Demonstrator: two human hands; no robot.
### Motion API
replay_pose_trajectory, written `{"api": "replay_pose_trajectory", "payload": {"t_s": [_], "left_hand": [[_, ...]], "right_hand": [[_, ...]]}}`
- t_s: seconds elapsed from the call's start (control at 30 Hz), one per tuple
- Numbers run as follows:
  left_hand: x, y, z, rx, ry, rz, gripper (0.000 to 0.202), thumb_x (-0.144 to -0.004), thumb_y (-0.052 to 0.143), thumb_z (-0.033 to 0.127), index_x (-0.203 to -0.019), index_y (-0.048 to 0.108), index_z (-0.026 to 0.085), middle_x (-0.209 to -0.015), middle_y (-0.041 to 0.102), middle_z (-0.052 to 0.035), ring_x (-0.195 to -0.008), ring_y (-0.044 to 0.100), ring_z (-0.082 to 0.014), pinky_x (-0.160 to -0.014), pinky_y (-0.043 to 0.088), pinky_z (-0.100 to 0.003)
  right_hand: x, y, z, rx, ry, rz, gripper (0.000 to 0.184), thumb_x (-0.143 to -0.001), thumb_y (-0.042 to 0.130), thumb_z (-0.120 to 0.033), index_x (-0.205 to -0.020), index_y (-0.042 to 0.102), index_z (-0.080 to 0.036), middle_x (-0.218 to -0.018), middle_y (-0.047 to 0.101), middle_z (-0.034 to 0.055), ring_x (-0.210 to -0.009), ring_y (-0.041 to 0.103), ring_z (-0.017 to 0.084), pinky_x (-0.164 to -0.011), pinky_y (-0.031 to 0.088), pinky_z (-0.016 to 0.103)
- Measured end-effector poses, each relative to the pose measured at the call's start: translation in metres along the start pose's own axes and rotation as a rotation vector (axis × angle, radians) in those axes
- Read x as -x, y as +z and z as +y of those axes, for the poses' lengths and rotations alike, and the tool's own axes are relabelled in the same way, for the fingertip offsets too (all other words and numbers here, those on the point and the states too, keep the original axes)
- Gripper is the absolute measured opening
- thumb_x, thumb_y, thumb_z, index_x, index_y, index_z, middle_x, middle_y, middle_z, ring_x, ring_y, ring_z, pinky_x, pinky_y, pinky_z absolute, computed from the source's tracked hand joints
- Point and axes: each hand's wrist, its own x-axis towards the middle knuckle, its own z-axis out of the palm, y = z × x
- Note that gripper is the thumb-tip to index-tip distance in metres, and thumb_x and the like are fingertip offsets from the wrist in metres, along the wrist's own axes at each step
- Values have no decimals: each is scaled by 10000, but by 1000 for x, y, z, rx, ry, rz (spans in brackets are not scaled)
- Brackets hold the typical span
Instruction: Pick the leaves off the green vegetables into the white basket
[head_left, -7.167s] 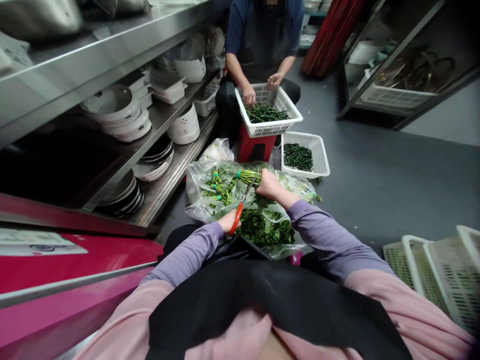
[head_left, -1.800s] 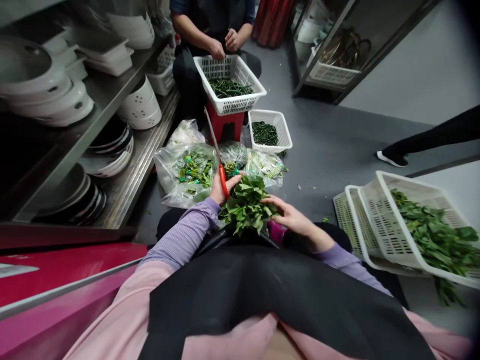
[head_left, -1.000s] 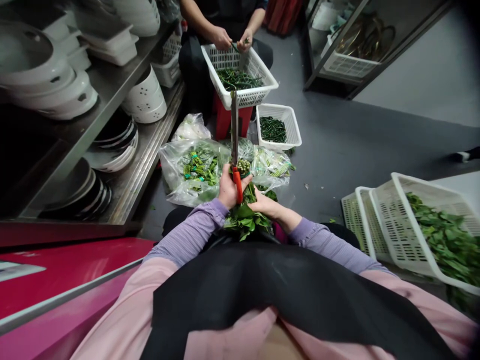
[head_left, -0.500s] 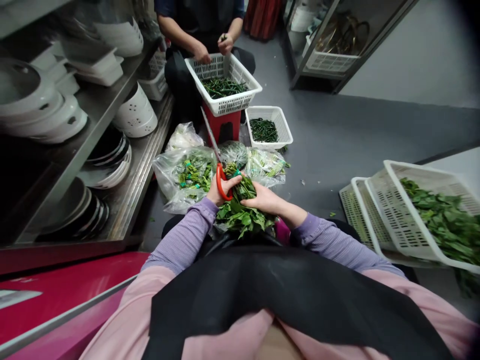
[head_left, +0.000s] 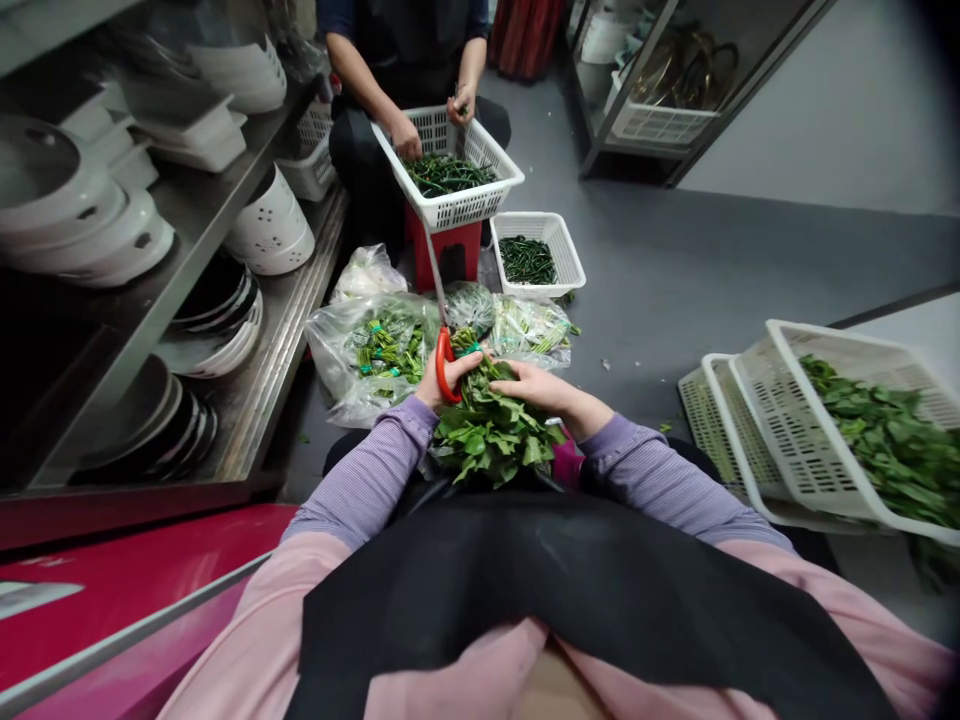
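Observation:
My left hand is closed around a bunch of leafy greens and also holds red-handled scissors. The long metal blades point away from me, towards the red stool. A green tie circles the stems near my left thumb, and the leaves fan out above my lap. My right hand lies against the right side of the bunch, its fingers stretched over the leaves; their undersides are hidden. Just beyond, an open plastic bag contains more tied bunches, beside another bag of greens.
Opposite me a person's hands work at a white basket of long green pods on a red stool. A smaller basket stands beside it. Metal shelves with crockery line the left; baskets, one with loose leaves, stand right.
My right hand's fingers have loosened and shifted over the leaves, which now spread wider. The scissor blades have swung slightly right. The other person's left-side hand has lowered into the basket.

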Motion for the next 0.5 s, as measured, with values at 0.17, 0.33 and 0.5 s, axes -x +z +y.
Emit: {"api": "replay_pose_trajectory", "payload": {"t_s": [0.17,0.33,0.5], "left_hand": [[4,-5,11,19,14,-123,289,-653,685,364,-811,680,122,-824,701,-96,-803,661,-250,-758,535,-386],[5,-4,14,-47,106,-183,279,-649,689,331,-834,683,122,-873,698,-97,-853,652,-241,-791,519,-362],[2,-3,11,-128,110,-150,306,-634,706,372,-813,663,128,-854,690,-90,-831,643,-226,-814,510,-373]], "right_hand": [[13,-7,-12,93,-55,-84,468,-709,682,-368,-1117,607,-152,-1018,673,54,-884,628,189,-823,496,347],[25,-12,-31,478,-230,69,449,-682,665,-260,-1124,621,-192,-1108,645,53,-1018,587,218,-943,434,401],[29,1,-44,535,-494,500,490,-749,600,-277,-1229,549,-187,-1199,590,94,-1138,524,232,-1038,347,430]]}}
